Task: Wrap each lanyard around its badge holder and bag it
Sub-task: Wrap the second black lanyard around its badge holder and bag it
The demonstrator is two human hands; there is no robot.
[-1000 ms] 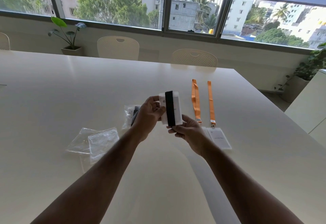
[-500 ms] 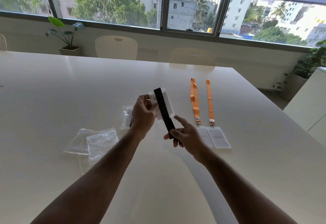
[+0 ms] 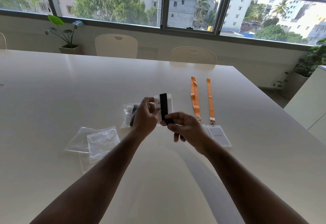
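My left hand [image 3: 146, 116] grips a white badge holder [image 3: 169, 104] by its left edge, held upright above the table. A black lanyard [image 3: 164, 106] runs down its face. My right hand [image 3: 185, 126] pinches the lanyard's lower end at the holder's bottom edge. Two orange lanyards [image 3: 195, 98] [image 3: 210, 98] lie stretched out on the table to the right, each clipped to a badge holder [image 3: 219, 135]; the nearer one's holder is mostly hidden behind my right hand. A bagged badge with a black lanyard [image 3: 129, 115] lies behind my left hand.
Empty clear plastic bags [image 3: 95, 140] lie overlapped on the white table [image 3: 53, 91], left of my forearms. Two chairs [image 3: 116, 46] stand at the far edge. Potted plants [image 3: 68, 35] sit by the window, and a white cabinet [image 3: 310, 100] stands to the right.
The holder has turned back upright from a tilt. My right hand rose and closed on the lanyard's lower end against the holder's bottom.
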